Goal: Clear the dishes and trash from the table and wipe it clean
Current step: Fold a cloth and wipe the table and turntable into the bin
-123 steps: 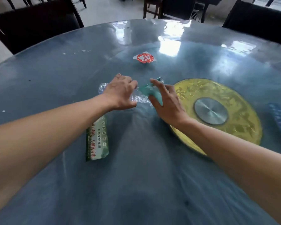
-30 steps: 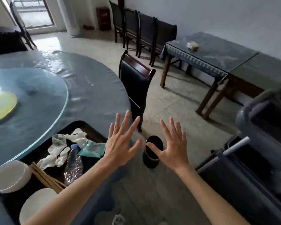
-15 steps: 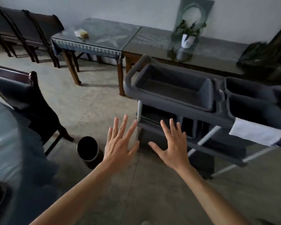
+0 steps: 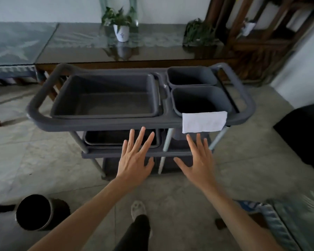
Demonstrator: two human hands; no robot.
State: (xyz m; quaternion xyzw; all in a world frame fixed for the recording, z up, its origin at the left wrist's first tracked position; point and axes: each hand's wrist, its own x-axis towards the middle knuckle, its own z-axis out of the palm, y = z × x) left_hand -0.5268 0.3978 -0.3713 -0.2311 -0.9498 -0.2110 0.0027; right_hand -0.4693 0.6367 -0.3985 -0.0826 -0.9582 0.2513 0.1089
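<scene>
A grey service cart [image 4: 105,124] stands in front of me on the floor. Its top holds a large shallow bin [image 4: 105,95] on the left and two small deep bins [image 4: 199,98] on the right, all without contents. A white cloth [image 4: 204,122] hangs over the cart's near rim at the right. My left hand [image 4: 136,158] and my right hand [image 4: 199,160] are stretched out, fingers spread, palms down, holding nothing, just short of the cart's near edge. The right hand is directly below the cloth. The dining table is almost out of view.
A dark round waste bin [image 4: 38,212] stands on the floor at lower left. A sideboard [image 4: 152,51] with a potted plant [image 4: 121,24] runs behind the cart. A dark chair [image 4: 304,138] sits at right. The covered table's edge [image 4: 288,218] shows at lower right. My foot [image 4: 138,209] is below.
My view has turned from the round table to the cart, which is now closer and centred. Both hands stayed spread and hold nothing; the trash they held lies on the tray.
</scene>
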